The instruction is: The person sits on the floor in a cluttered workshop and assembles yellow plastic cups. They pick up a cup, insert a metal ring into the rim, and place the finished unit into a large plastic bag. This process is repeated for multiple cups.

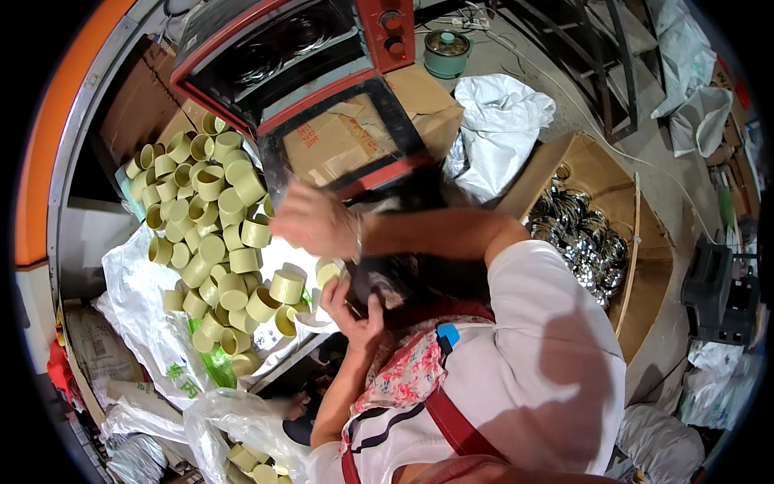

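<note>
Red metal frames the largest thing in view, a countertop oven (298, 48) at twelve o'clock, its glass door (347, 141) swung down and open, brown cardboard showing behind the pane; at three o'clock stands an open cardboard box (637, 282) with a heap of shiny silver metal rings (584, 238) inside; at one o'clock a crumpled white bag (504, 121) lies on the grey floor, and a small green pot (447, 50) sits beyond it; at nine o'clock a wide pile of pale yellow-green cylinders (214, 234) spreads over white plastic sheeting (137, 306); they are short, hollow and open-ended, matt, many tipped on their sides so the round mouths show; more of them fill a clear plastic bag (242, 436) at seven o'clock.

Smaller, near the centre: the right hand (314, 219) is stretched out to about ten o'clock of centre, fingers loosely curled, palm down, hovering over the edge of the pile just in front of the oven door; whether it holds anything I cannot tell; a thin bracelet (357, 238) circles its wrist.

The left hand (355, 319) rises from six o'clock, fingers half spread, thumb and forefinger pinching one single cylinder (328, 273); that piece sits just below the right wrist, at twelve o'clock of the left hand, close beside the pile's right-hand fringe.
</note>
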Demonstrator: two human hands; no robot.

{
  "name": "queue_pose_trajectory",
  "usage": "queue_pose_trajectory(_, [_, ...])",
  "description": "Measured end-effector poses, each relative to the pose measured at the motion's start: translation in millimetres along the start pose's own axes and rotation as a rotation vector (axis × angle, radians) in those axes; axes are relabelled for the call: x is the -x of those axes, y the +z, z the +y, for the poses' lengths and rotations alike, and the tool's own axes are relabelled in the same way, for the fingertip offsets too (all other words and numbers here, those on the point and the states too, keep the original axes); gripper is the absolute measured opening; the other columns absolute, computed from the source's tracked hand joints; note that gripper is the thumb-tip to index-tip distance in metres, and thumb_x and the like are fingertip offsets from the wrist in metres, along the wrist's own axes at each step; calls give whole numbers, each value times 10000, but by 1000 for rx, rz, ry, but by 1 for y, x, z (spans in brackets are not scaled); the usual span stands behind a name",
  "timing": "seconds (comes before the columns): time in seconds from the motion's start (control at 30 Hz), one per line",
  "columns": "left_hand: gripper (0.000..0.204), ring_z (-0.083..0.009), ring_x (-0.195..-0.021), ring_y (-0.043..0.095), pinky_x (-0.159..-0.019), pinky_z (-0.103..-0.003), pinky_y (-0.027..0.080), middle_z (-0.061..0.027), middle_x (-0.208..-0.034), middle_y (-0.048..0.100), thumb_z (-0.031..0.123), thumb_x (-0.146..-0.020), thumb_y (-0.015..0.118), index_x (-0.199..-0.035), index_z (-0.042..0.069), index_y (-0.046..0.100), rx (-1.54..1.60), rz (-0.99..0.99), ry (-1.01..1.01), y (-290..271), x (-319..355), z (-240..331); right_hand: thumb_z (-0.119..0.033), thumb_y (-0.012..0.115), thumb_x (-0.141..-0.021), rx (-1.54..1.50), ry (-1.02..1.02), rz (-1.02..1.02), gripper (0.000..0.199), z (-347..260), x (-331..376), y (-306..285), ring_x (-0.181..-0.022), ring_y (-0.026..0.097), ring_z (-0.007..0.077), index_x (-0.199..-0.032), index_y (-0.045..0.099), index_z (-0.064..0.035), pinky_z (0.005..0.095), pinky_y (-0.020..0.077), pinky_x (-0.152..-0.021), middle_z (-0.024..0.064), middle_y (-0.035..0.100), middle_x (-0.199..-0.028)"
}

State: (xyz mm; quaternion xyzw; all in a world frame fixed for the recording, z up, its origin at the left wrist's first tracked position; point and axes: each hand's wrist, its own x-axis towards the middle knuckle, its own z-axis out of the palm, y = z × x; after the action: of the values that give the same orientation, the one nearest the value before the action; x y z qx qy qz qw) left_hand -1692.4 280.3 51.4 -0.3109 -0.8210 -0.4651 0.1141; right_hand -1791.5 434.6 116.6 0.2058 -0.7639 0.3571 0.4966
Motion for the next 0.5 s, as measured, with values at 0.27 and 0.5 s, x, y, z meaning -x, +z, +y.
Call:
queue_pose_trajectory(0.27, [336,-253,-869,504,-786,-340,399,-145,-947,531,64,-720,657,-1022,-8,531,142,-604,-726,-59,182,-67,-327,555,-793,-650,515,-1332,287,-128,99,0,-775,593,323,-854,633,-58,410,455,-691,160,622,-798])
queue_pose_trajectory(0.5, [171,-123,-631,565,-595,-257,458,-112,-721,634,54,-727,683,-853,-39,615,169,-502,-689,-83,175,-37,-464,490,-813,-401,293,-1808,448,-159,196,49,-868,591,348,-893,639,-49,426,448,-743,216,622,-894])
